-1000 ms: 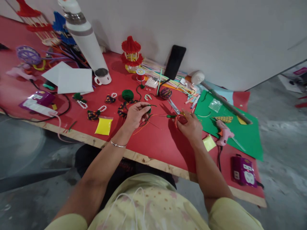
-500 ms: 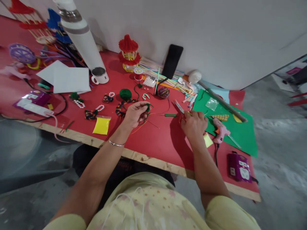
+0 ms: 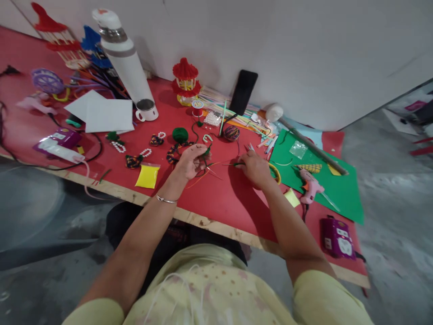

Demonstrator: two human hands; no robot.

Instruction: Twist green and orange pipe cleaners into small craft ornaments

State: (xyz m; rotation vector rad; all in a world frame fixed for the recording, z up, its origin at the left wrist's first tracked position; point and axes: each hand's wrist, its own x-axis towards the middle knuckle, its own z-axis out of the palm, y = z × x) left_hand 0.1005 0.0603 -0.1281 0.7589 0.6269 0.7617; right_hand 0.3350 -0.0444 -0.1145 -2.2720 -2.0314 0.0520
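My left hand (image 3: 192,162) pinches a small piece of green yarn work (image 3: 207,150) above the red table. Beside it lie a dark multicolored braided ring (image 3: 172,154) and a ball of green yarn (image 3: 180,135). My right hand (image 3: 253,168) has its fingers closed on the green-handled hook (image 3: 238,164), whose thin tip points left. Under that hand are scissors, partly hidden, with the blade tips (image 3: 251,147) above it and a yellow handle (image 3: 276,173) to its right. A needle (image 3: 215,173) and orange thread lie between the hands.
Behind stand a white flask (image 3: 126,63), a mug (image 3: 146,110), a red-roofed model (image 3: 185,81) and a phone (image 3: 243,92). On the right are a pink glue gun (image 3: 310,186), green sheet (image 3: 341,189) and purple power box (image 3: 338,237). A multicolored yarn ball (image 3: 232,133) lies mid-table.
My right hand has moved left from the scissors and taken hold of the green-handled hook. My left hand still holds the green yarn work. The view has shifted slightly.
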